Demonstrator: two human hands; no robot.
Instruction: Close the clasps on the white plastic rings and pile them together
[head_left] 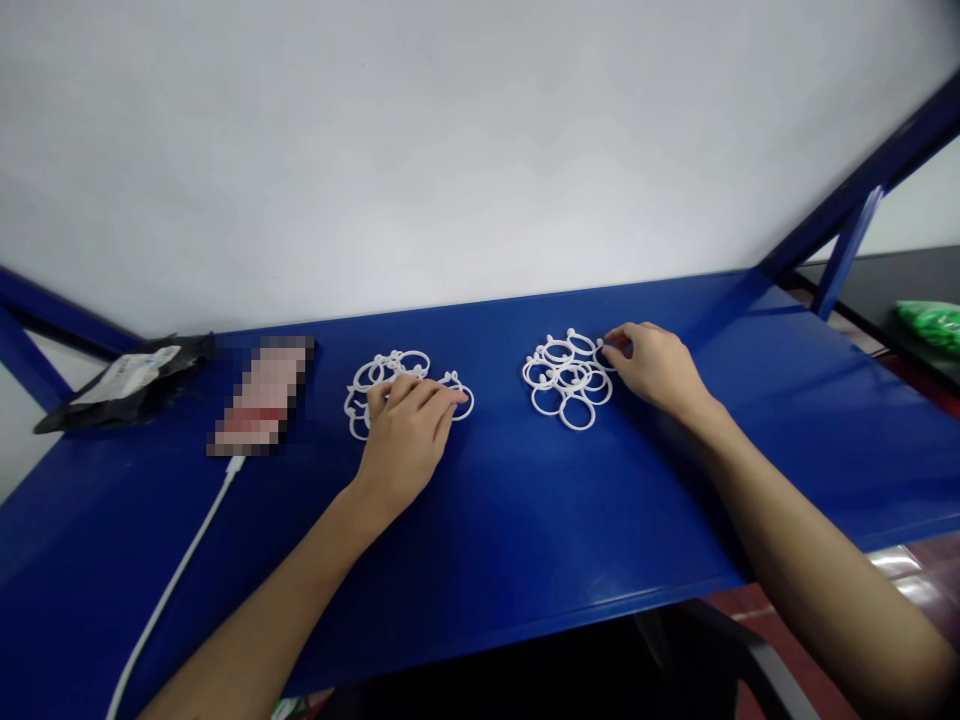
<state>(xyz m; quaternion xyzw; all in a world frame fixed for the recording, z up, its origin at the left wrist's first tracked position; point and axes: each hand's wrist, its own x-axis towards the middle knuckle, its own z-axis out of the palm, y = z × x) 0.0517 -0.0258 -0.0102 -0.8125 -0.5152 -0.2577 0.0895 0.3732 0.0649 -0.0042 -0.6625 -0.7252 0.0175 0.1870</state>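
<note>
Two loose clusters of white plastic rings lie on the blue table (487,520); each ring has small knobs on its rim. My left hand (405,430) is palm down over the left cluster (367,376), covering part of it. Its fingers are bent and close together, with thumb and index tips at a white ring (472,402) on that cluster's right side; the exact contact is partly hidden. At the far right edge of the right cluster (576,413), my right hand (651,362) pinches another white ring (600,358) between thumb and fingers.
Left of the rings lies a blurred-out phone (262,390) with a white cable (180,575) running to the front. A black plastic package (127,380) rests at the far left. Blue frame bars (847,250) rise at both table ends, and a pale wall stands behind.
</note>
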